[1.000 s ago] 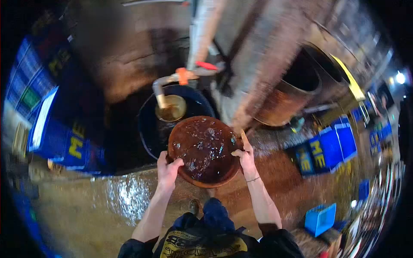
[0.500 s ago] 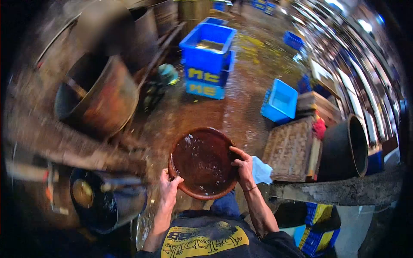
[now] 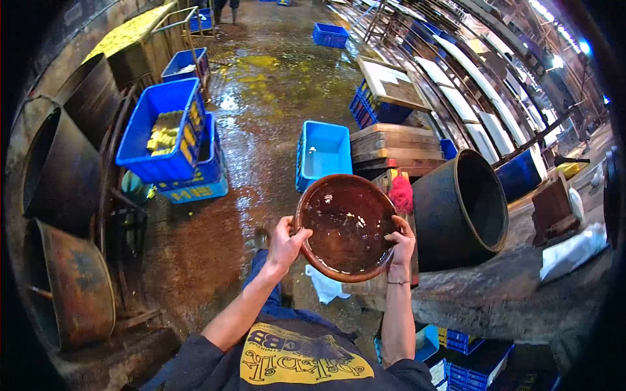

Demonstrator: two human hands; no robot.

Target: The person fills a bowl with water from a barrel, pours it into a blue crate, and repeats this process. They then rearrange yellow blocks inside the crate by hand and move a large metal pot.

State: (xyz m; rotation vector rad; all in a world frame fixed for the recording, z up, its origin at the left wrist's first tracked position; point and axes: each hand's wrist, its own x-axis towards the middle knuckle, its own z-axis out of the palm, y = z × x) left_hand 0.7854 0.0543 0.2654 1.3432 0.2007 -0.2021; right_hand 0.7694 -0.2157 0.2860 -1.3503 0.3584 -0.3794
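Observation:
A round brown bowl (image 3: pixel 345 251) with a thick rim is held out in front of my body. Its inside looks wet and dark, with a few whitish bits or glints. My left hand (image 3: pixel 287 244) grips the left rim, thumb over the edge. On the opposite rim my right hand (image 3: pixel 402 242) is closed the same way, fingers outside and partly hidden. Just beyond the bowl stands a light blue crate (image 3: pixel 324 153) on the wet floor. A white plastic bag (image 3: pixel 324 285) lies below the bowl.
Stacked blue crates (image 3: pixel 147 163), the top one holding yellowish pieces, stand at left beside large metal drums (image 3: pixel 78 287). To the right are wooden boxes (image 3: pixel 398 144), a dark drum (image 3: pixel 460 208) lying tilted and a concrete ledge (image 3: pixel 495 293). Another person's legs (image 3: pixel 226 12) show far back.
My view has turned to the right, and the crates now appear farther left. Both hands still hold the bowl, which is now close to the light blue crate and wooden boxes.

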